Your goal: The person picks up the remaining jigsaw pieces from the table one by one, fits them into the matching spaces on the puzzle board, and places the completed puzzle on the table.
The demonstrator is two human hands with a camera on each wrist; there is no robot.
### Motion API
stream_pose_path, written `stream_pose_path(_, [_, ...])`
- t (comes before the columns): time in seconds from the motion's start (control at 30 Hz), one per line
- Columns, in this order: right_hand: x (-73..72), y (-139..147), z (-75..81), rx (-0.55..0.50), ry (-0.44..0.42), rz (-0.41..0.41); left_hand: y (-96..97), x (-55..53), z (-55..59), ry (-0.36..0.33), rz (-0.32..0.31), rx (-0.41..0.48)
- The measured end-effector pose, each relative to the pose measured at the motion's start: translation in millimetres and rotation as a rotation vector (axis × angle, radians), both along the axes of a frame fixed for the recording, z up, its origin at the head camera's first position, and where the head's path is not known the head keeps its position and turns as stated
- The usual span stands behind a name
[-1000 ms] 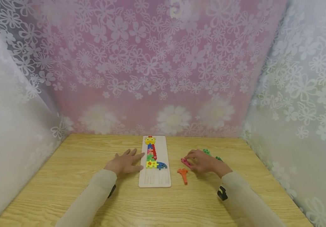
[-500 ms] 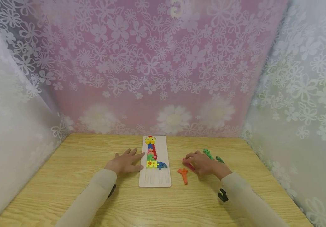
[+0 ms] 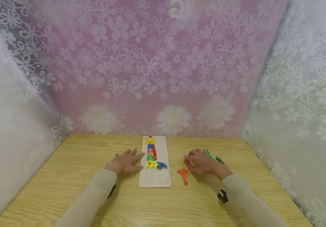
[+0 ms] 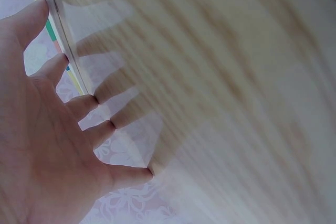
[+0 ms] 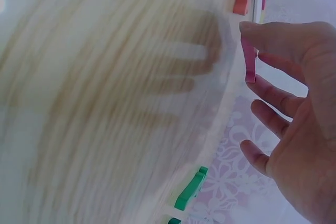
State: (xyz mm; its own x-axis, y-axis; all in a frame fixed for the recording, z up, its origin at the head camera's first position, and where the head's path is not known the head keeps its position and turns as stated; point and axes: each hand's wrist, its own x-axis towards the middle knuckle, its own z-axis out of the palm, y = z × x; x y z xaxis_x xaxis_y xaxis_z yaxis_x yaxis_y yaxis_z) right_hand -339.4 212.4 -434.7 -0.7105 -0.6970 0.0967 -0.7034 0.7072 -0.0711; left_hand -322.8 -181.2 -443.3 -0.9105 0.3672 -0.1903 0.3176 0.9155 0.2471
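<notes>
My right hand (image 3: 204, 162) holds a pink puzzle piece (image 5: 249, 61) between thumb and fingers, over the table to the right of the puzzle board. My left hand (image 3: 124, 162) lies with spread fingers at the left edge of the wooden puzzle board (image 3: 157, 179), thumb and a fingertip touching it. On the board sits a partly filled giraffe: a yellow head (image 3: 150, 141), a neck of coloured pieces, a yellow body piece (image 3: 151, 164) and a blue piece (image 3: 161, 165). Leg-shaped recesses show below. An orange puzzle piece (image 3: 183, 176) lies between the board and my right hand.
Beyond my right hand lie a light green piece (image 3: 207, 153) and a dark green piece (image 3: 219, 160). The wooden table (image 3: 80, 151) ends at a flowered pink curtain (image 3: 151, 78) at the back, with pale flowered cloth on both sides.
The pink piece has turned more upright in the head view as my right hand's fingers shift around it. The left hand and the board stay where they were.
</notes>
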Motion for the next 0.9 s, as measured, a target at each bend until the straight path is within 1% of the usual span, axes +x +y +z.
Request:
stream_pose_path(0.1, [2.0, -1, 1.6, -0.041, 0.044, 0.030, 0.1, 0.8, 0.8, 0.003, -0.003, 0.000])
stream_pose_path(0.2, [3.8, -4, 3.9, -0.072, 0.055, 0.052, 0.0, 0.8, 0.6, 0.008, -0.004, 0.000])
stream_pose_path(0.43, [7.6, -13, 7.0, -0.105, -0.008, 0.017, -0.1, 0.4, -1.1, 0.012, -0.008, -0.007])
stream_pose_path(0.9, [10.2, -36, 8.7, -0.133, -0.085, 0.011, 1.3, -0.4, -0.8, -0.004, 0.001, -0.015])
